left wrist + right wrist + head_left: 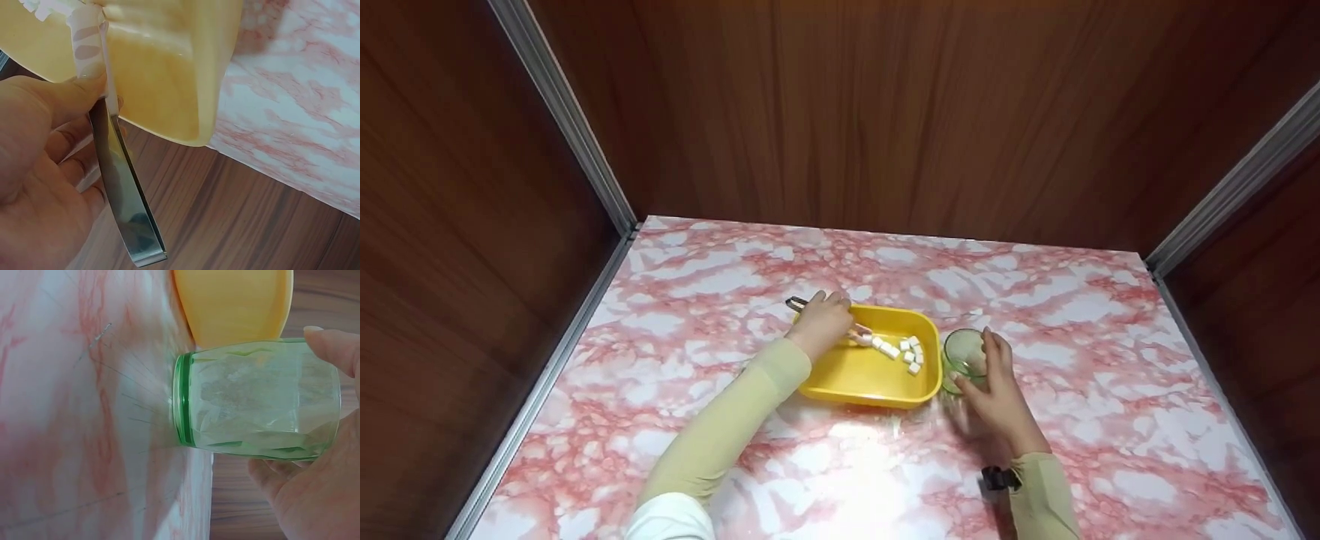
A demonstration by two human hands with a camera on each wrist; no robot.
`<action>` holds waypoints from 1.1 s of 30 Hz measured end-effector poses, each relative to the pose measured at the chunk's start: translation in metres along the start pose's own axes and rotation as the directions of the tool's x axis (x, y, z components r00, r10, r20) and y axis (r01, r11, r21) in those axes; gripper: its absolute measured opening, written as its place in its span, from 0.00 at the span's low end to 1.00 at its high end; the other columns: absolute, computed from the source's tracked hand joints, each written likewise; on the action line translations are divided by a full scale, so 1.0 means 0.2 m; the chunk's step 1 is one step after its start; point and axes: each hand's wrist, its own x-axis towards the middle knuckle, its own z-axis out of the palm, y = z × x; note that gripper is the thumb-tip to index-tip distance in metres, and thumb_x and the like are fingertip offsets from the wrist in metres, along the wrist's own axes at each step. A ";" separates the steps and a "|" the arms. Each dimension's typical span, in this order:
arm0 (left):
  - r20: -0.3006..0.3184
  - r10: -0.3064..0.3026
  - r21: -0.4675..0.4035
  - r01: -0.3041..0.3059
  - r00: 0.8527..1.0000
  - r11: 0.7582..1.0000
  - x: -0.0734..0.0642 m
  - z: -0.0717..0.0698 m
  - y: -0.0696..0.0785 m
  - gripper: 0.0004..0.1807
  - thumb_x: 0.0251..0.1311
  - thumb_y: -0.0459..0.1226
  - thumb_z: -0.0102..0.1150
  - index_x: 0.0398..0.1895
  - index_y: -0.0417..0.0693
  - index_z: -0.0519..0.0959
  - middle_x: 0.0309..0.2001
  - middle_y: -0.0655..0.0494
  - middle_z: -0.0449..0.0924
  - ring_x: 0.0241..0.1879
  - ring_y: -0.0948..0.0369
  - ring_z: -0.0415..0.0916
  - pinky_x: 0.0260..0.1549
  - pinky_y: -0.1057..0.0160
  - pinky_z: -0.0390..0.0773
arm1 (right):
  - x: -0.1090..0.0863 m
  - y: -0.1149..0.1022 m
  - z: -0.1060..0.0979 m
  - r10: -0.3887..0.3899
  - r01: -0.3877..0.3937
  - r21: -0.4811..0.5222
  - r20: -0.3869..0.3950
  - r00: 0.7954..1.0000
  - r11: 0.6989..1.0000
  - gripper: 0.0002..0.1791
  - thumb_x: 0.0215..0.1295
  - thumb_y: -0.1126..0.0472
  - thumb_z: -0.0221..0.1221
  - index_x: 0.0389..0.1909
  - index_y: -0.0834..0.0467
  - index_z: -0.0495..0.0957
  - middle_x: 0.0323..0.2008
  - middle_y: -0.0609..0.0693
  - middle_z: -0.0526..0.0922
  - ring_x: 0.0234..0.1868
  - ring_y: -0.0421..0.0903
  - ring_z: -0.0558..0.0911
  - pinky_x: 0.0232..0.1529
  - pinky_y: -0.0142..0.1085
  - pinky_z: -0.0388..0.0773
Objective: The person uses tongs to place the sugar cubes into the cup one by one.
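My left hand (pixel 823 324) pinches a pair of tongs (pixel 126 191) with a shiny metal handle and pale tips, the thumb pressing on one pale arm. The tips reach down into a yellow tray (pixel 847 381) beside small white cubes (pixel 889 349); I cannot tell whether they hold one. Some cubes lie in a short row near the tips, others in a loose cluster toward the tray's right wall. On the right, a clear green drinking glass (pixel 253 402) stands upright close to the tray, with the thumb and fingers of my right hand (pixel 1001 394) around its upper part.
Tray and glass are on a table (pixel 1110 420) with a red and white marbled top. Dark wood panels (pixel 885 120) with metal corner strips enclose it at the back and both sides. A small white bit (pixel 976 310) lies behind the glass.
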 end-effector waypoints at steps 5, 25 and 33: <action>0.007 0.011 0.016 -0.011 1.000 1.000 0.00 0.00 0.00 0.08 0.58 0.38 0.60 0.39 0.55 0.86 0.46 0.56 0.79 0.48 0.56 0.72 0.49 0.56 0.69 | 0.00 0.00 0.00 0.000 0.000 0.019 -0.005 1.000 1.000 0.50 0.63 0.57 0.62 0.76 0.53 0.39 0.72 0.57 0.41 0.67 0.64 0.55 0.59 0.60 0.62; -0.025 -0.006 0.048 0.008 1.000 0.999 0.00 0.05 -0.01 0.08 0.59 0.37 0.58 0.37 0.55 0.86 0.43 0.57 0.80 0.44 0.56 0.73 0.45 0.58 0.71 | 0.01 0.01 0.02 -0.018 0.019 0.026 -0.043 0.999 0.999 0.50 0.60 0.63 0.64 0.75 0.58 0.42 0.71 0.59 0.45 0.64 0.66 0.59 0.59 0.60 0.62; -0.043 -0.005 0.060 0.007 0.999 0.998 -0.01 0.04 -0.01 0.08 0.59 0.39 0.58 0.37 0.56 0.86 0.43 0.58 0.80 0.44 0.57 0.74 0.44 0.59 0.72 | 0.01 0.00 0.01 -0.004 0.005 0.017 -0.034 0.999 1.000 0.50 0.61 0.60 0.63 0.76 0.57 0.41 0.71 0.59 0.44 0.64 0.68 0.58 0.59 0.61 0.61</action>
